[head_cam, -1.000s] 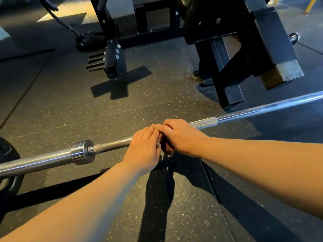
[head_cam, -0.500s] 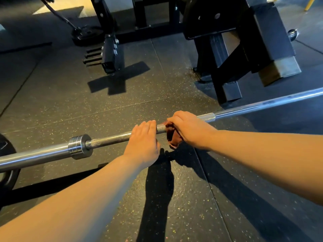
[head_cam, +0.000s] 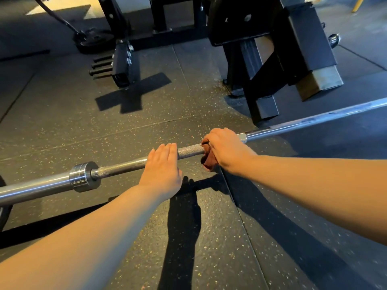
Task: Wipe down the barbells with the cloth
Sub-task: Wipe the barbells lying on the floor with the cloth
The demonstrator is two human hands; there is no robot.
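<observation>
Curled over the bar (head_cam: pixel 188 152), the right hand (head_cam: pixel 227 149) grips a brown cloth (head_cam: pixel 208 160) against the knurled shaft, while the left hand (head_cam: pixel 162 167) rests on it with straight fingers, a short bare stretch between the two. Right of the cloth the shaft runs free to the frame edge, in front of a black rack (head_cam: pixel 261 84); left of the hands sits a collar (head_cam: pixel 83 176). Most of the cloth is hidden under the hand, and a dark plate (head_cam: pixel 3 212) is cut off at the left edge.
</observation>
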